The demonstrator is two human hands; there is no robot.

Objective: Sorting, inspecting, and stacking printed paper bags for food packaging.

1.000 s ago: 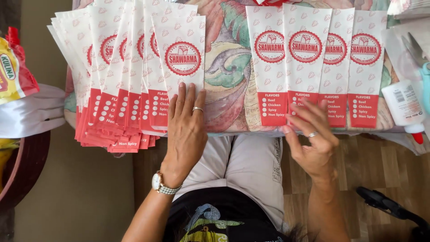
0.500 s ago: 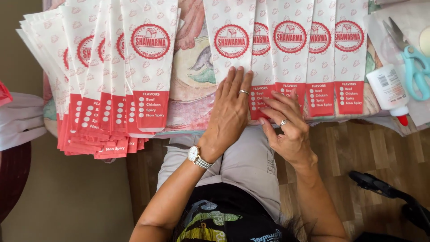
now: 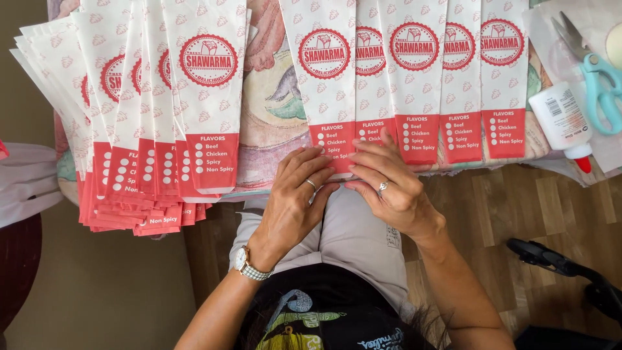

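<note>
At far right we see blue-handled scissors (image 3: 599, 81) lying just above a white glue bottle (image 3: 562, 120) with a red tip. A fanned stack of red-and-white paper bags (image 3: 139, 116) occupies the left. Below, a patterned tablecloth (image 3: 272, 97), wooden floor (image 3: 505, 220) and a dark cable (image 3: 557, 262).

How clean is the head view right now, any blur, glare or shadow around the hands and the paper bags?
Head view: sharp and evenly lit, with no glare on the row of paper bags. Left hand and right hand show no motion blur. Only soft shadow falls under the fanned stack of bags. The scissors are cut off by the frame edge.
</note>
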